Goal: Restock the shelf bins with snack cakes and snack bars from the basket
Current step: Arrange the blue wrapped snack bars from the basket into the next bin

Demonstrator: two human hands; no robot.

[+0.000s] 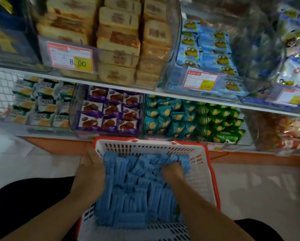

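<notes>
Reaching into the basket, both hands grip blue packets, print unreadable; a shelf tag reads 8.00.

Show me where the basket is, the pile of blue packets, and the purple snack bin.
basket (200, 153), head view, white slotted right wall near the rim.
blue packets (131, 193), head view, middle of the pile inside the basket.
purple snack bin (110, 110), head view, centre packet on the lower shelf.
</notes>
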